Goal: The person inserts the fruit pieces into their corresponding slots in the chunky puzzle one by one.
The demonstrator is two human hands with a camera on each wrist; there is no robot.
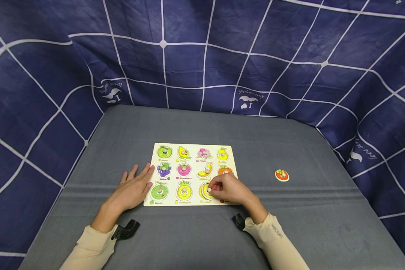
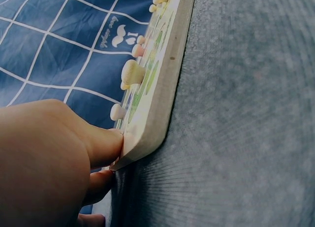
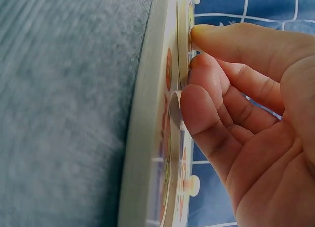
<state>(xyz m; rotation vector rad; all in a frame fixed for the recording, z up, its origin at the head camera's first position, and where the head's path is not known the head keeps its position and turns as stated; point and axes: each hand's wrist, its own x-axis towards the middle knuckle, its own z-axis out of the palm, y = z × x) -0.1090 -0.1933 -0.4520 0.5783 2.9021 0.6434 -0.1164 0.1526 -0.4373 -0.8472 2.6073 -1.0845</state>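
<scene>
A wooden fruit puzzle board (image 1: 192, 203) with knobbed pieces lies flat on the table. My right hand (image 1: 230, 188) pinches the lemon puzzle piece (image 1: 204, 192) by its knob, over the lemon spot in the front row. That piece sits a little off its printed outline; in the right wrist view its edge (image 3: 183, 45) stands proud of the board. At the board's left edge rests my left hand (image 1: 131, 190), fingers spread and straight, the thumb (image 2: 106, 145) touching the board top near the corner. My right hand hides part of the front right spot.
A round tomato piece (image 1: 282, 175) lies on the grey table cloth (image 1: 310, 210), right of the board. Fruit pieces such as the strawberry (image 1: 183, 170) and pineapple (image 1: 183, 191) fill other spots. A blue checked curtain (image 1: 202, 56) borders the table behind and at the sides.
</scene>
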